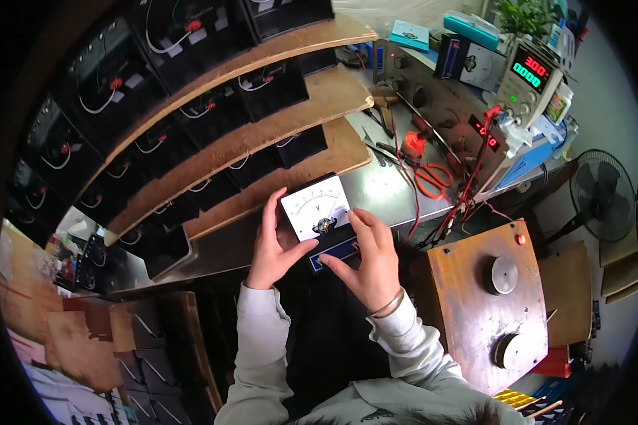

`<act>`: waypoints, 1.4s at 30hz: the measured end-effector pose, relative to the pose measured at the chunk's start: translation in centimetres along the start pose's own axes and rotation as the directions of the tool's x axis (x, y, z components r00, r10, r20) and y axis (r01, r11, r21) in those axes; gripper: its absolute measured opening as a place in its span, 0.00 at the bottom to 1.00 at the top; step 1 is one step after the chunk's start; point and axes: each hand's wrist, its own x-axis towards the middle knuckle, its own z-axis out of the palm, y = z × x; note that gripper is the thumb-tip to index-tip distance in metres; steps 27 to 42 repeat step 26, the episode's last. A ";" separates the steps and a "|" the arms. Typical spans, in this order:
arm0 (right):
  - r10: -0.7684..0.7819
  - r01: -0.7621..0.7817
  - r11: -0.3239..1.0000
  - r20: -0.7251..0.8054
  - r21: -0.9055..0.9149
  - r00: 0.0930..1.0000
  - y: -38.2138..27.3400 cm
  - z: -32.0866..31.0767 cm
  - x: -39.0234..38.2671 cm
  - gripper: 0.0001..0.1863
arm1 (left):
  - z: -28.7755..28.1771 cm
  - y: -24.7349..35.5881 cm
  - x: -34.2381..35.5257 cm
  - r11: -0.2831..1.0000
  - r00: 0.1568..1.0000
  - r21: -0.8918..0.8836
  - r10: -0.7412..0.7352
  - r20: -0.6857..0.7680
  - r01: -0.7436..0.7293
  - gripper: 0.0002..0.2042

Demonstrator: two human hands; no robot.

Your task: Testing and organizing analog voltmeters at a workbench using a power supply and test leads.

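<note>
Between my hands, above the bench's front edge, is an analog meter with a white scale face and a black housing. Tilted slightly, it faces up, and a dark round part with metal shows at its lower edge. My left hand is closed round the left side, fingers along the edge and thumb at the lower corner. At the lower right, my right hand has its fingertips against the meter's edge. Its thumb reaches to a blue panel just below the face. The meter's back is hidden.
Wooden boards carry rows of black open cases with white wires at the left. A power supply, red-handled scissors, pliers and red leads crowd the right. A wooden box with two knobs stands nearer me; a fan is beyond.
</note>
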 end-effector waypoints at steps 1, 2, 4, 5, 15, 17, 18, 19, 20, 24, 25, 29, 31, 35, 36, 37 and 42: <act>0.007 -0.007 1.000 -0.020 0.020 1.000 0.1 0.1 0.0 0.35 | 0.1 0.1 0.0 0.999 1.000 -0.039 0.013 -0.008 -0.014 0.54; 0.023 -0.022 0.999 -0.034 0.033 0.999 0.3 0.2 -0.1 0.33 | 0.4 0.2 -0.2 0.997 1.000 -0.081 0.006 -0.020 -0.008 0.56; 0.040 -0.037 0.998 -0.039 0.058 0.998 1.3 0.1 -0.1 0.27 | 0.8 0.4 -0.1 0.997 0.999 -0.069 0.013 -0.046 -0.017 0.60; 0.065 -0.063 0.985 -0.006 0.159 0.998 2.1 0.2 0.1 0.25 | 0.4 0.7 0.1 0.979 0.993 0.180 0.109 -0.041 -0.100 0.57; -0.204 -0.274 0.645 0.506 0.714 0.838 8.8 1.5 8.3 0.40 | 2.9 1.2 4.8 0.995 0.966 -0.070 -0.092 -0.243 0.077 0.22; -0.189 -0.220 0.687 0.463 0.692 0.866 8.9 1.8 7.6 0.38 | 3.2 0.6 4.6 0.992 0.949 -0.060 -0.120 -0.290 0.107 0.22; -0.185 -0.195 0.690 0.430 0.698 0.884 8.8 2.1 7.3 0.37 | 3.4 0.4 4.5 0.991 0.950 -0.118 -0.099 -0.296 0.066 0.21; -0.143 -0.236 0.690 0.448 0.685 0.883 8.7 2.3 7.2 0.36 | 3.7 0.4 4.5 0.988 0.941 -0.121 -0.133 -0.312 0.099 0.21; -0.128 -0.246 0.683 0.444 0.688 0.887 8.5 2.4 7.2 0.36 | 3.8 0.3 4.6 0.986 0.936 -0.130 -0.138 -0.322 0.101 0.21; -0.105 -0.277 0.668 0.457 0.690 0.883 8.1 2.0 7.4 0.35 | 3.8 0.2 4.6 0.991 0.935 -0.093 -0.125 -0.331 0.099 0.20; -0.101 -0.284 0.672 0.465 0.683 0.879 8.1 1.8 7.6 0.35 | 3.7 0.2 4.7 0.993 0.939 -0.073 -0.114 -0.326 0.096 0.20; -0.080 -0.321 0.691 0.510 0.648 0.856 8.1 1.4 7.6 0.36 | 3.6 0.1 4.7 0.994 0.940 -0.049 -0.109 -0.324 0.099 0.21; -0.080 -0.321 0.691 0.510 0.648 0.856 8.1 1.4 7.6 0.36 | 3.6 0.1 4.7 0.994 0.940 -0.049 -0.109 -0.324 0.099 0.21; -0.080 -0.321 0.691 0.510 0.648 0.856 8.1 1.4 7.6 0.36 | 3.6 0.1 4.7 0.994 0.940 -0.049 -0.109 -0.324 0.099 0.21; -0.080 -0.321 0.691 0.510 0.648 0.856 8.1 1.4 7.6 0.36 | 3.6 0.1 4.7 0.994 0.940 -0.049 -0.109 -0.324 0.099 0.21; -0.080 -0.321 0.691 0.510 0.648 0.856 8.1 1.4 7.6 0.36 | 3.6 0.1 4.7 0.994 0.940 -0.049 -0.109 -0.324 0.099 0.21; -0.080 -0.321 0.691 0.510 0.648 0.856 8.1 1.4 7.6 0.36 | 3.6 0.1 4.7 0.994 0.940 -0.049 -0.109 -0.324 0.099 0.21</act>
